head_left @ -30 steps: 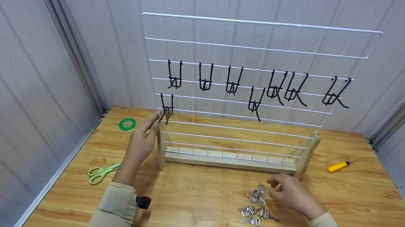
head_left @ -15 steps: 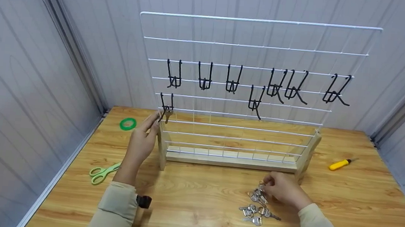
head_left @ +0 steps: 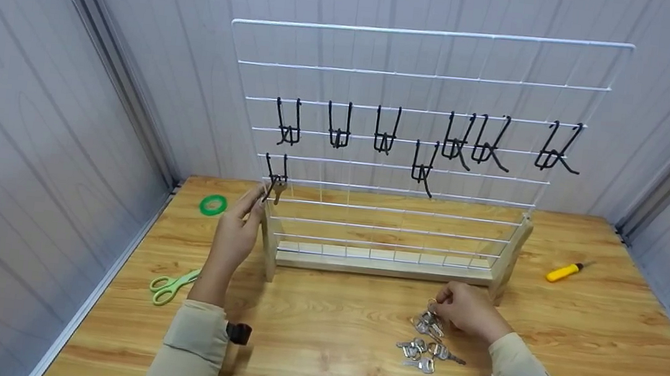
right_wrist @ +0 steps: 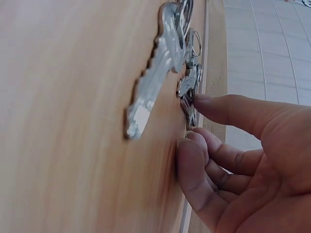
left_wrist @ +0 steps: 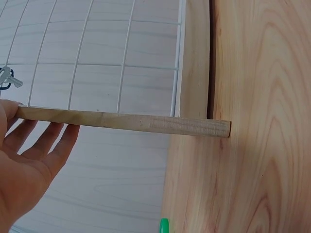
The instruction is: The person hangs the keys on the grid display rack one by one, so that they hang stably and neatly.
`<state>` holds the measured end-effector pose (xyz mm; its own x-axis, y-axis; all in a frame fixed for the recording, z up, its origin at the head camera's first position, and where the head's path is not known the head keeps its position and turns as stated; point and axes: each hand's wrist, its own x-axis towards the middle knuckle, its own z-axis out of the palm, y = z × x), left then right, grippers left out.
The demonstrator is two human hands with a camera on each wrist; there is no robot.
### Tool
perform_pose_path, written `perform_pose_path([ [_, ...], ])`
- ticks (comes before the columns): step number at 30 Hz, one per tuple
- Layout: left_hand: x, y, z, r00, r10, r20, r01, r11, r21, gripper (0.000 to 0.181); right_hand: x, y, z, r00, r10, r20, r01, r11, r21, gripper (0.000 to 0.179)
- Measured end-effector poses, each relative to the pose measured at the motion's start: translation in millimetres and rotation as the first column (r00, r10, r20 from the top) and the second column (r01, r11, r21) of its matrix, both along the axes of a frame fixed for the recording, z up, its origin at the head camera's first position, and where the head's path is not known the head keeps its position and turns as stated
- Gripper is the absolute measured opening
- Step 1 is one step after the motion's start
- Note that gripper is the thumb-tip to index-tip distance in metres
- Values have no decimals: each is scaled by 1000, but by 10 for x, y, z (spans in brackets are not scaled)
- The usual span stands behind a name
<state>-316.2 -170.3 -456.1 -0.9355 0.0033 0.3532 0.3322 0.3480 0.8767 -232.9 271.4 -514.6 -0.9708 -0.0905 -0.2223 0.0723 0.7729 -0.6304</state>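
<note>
My left hand (head_left: 235, 227) grips the left wooden side post (left_wrist: 121, 120) of the wire rack, its thumb on one side and its fingers on the other. Just above it, a key (head_left: 278, 189) hangs from a black hook (head_left: 275, 168). On the table my right hand (head_left: 471, 313) has thumb and fingertips around part of a small heap of keys (head_left: 428, 324), which still lies on the wood. The right wrist view has these keys (right_wrist: 188, 86) between thumb and fingers. Closer to me lies a second cluster of keys (head_left: 417, 349); one large key (right_wrist: 150, 87) fills that view's foreground.
The white wire rack (head_left: 432, 34) stands on a wooden base (head_left: 382, 268) and carries several black hooks (head_left: 385, 134). Left of it lie a green tape roll (head_left: 213, 205) and green scissors (head_left: 170, 286). A yellow screwdriver (head_left: 564, 272) lies at the right. Panel walls surround the table.
My right hand has moved left onto the upper heap of keys, and its fingertips have closed in on them. The left hand stays on the post. The view has shifted slightly.
</note>
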Motion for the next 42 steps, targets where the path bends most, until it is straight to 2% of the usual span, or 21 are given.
perform_pose_path([
  [8,14,5,10,1000,3,9,-3,1000,9,45,-58,10,6,1000,0,29,1,1000,-26,13],
  [13,11,23,15,1000,7,3,-7,1000,8,45,-66,52,13,1000,24,-2,-24,999,-24,18],
  [20,-3,29,26,1000,10,17,-10,1000,12,45,-80,64,5,999,38,28,-36,998,-48,16],
  [30,17,12,22,1000,1,24,-1,1000,8,45,-64,10,33,999,41,-29,-42,998,-47,11],
  [35,15,12,17,1000,14,24,-14,1000,5,44,3,-103,168,995,28,-97,-31,999,-38,7],
  [42,26,3,22,998,8,55,-8,1000,-3,46,127,-415,521,971,57,-233,-75,995,-71,9],
])
